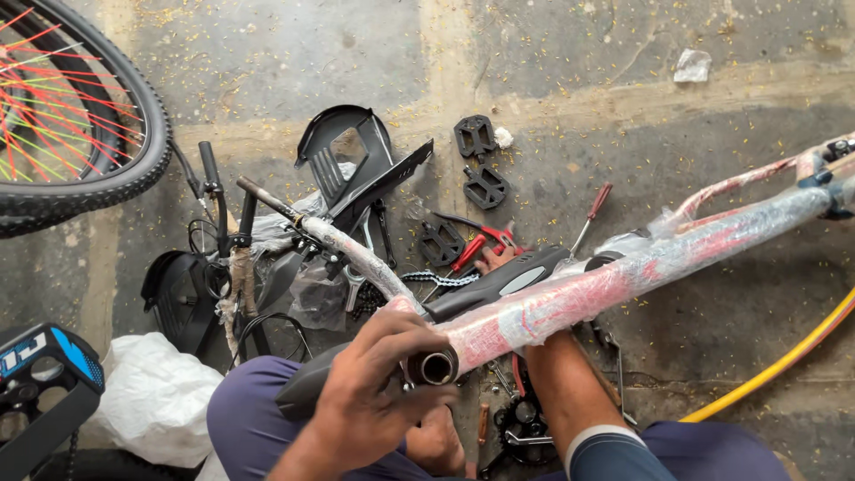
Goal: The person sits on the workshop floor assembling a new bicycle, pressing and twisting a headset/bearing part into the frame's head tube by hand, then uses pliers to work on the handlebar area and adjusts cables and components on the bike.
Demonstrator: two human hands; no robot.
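Head view: my left hand (374, 392) grips the open tube end (434, 367) of the wrapped frame (623, 281). Right hand (495, 259) reaches under the frame; its grip I cannot tell. Pedals (479, 162) lie beyond on the floor (570, 53).

red wrapped frame (623, 285), black pedals (481, 165)

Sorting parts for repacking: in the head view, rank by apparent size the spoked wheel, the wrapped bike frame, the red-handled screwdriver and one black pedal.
1. wrapped bike frame, longest span
2. spoked wheel, only partly in view, so its rank is unsure
3. red-handled screwdriver
4. black pedal; the last two look close.
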